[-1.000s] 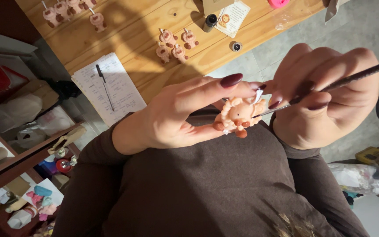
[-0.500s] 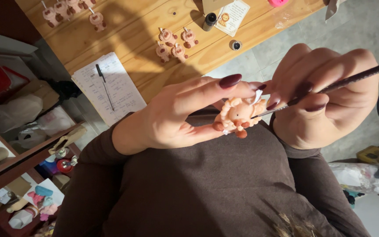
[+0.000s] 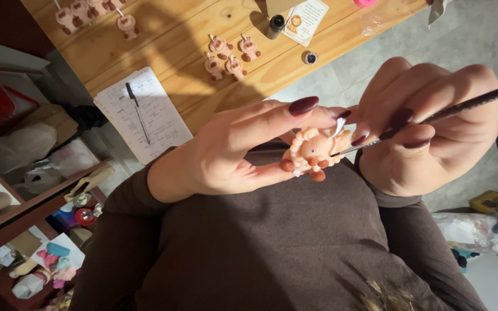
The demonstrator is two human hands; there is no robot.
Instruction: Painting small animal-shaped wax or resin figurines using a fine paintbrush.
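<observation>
Pinching small glossy lion figurine [image 3: 312, 152], left hand [image 3: 231, 152]; thin brush [image 3: 433, 115] touching.

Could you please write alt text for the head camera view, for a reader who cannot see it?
Seen from above, a person's left hand holds a small peach lion figurine while the right hand touches a thin paintbrush to it. Beyond lies a wooden table with similar figurines, a small dark bottle and a written sheet.

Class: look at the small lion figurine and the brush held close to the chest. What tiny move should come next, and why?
Probably a short, light stroke. The brush in the right hand has its tip at the face of the lion figurine, which the left hand pinches steady between its fingers, face toward the brush.
</observation>
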